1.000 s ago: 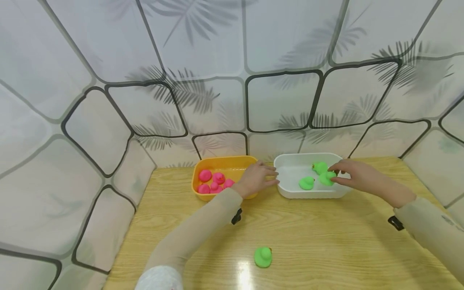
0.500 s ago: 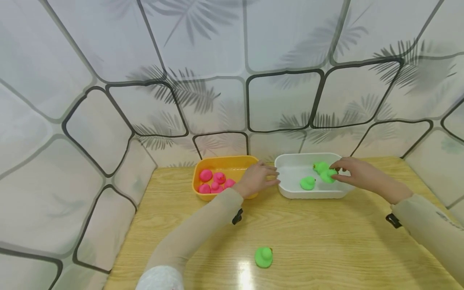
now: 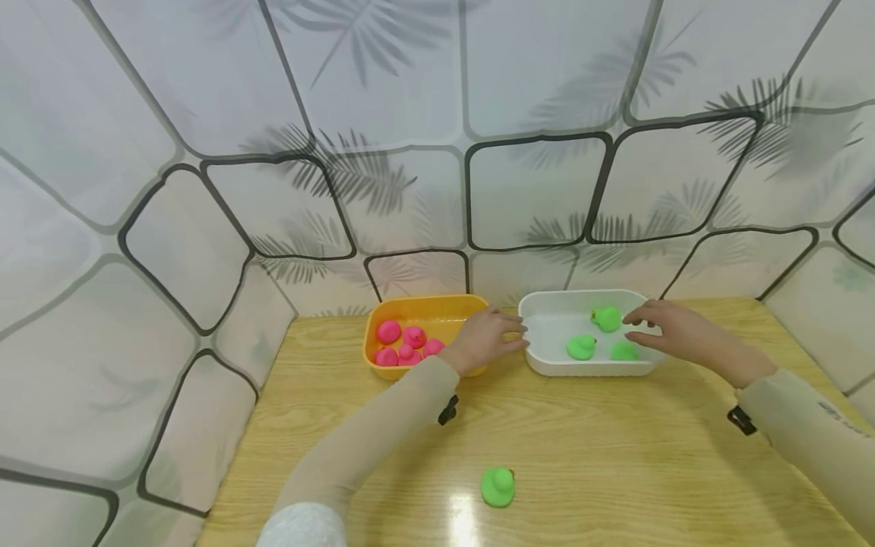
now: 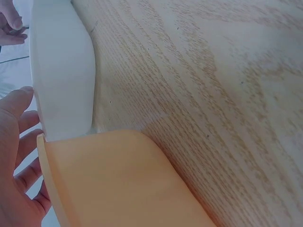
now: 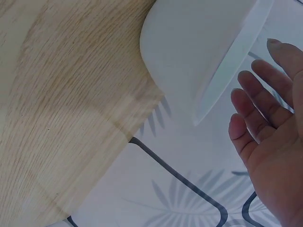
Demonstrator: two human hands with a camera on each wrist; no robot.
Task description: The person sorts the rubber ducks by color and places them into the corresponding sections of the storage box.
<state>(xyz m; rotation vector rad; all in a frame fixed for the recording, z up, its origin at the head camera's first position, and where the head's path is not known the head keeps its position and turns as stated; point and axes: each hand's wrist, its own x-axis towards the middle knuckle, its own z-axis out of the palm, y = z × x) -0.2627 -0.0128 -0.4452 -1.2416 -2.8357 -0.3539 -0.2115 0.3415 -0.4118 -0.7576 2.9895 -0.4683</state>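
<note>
In the head view my right hand [image 3: 673,328] hovers over the right end of a white plastic tub [image 3: 557,368], its fingers loosely bent and parted with nothing between them. Inside that tub are three green rubber ducks; one rubber duck [image 3: 623,351] lies just below my right fingertips, apart from them. My left hand [image 3: 484,338] reaches across the right end of an orange tub [image 3: 383,308]. Its fingers are spread, with the tips at the white tub's left rim, and it holds nothing. Several pink rubber ducks [image 3: 414,336] sit in the orange tub, partly hidden by my left forearm.
Another green rubber duck [image 3: 498,487] stands on the wooden table [image 3: 581,433] near the front. The two tubs are side by side against a patterned fabric wall [image 3: 533,197] at the table's back edge. Fabric also closes off both sides.
My right hand has let go of a green duck, which has dropped to the front right of the white tub. The left hand keeps its place.
</note>
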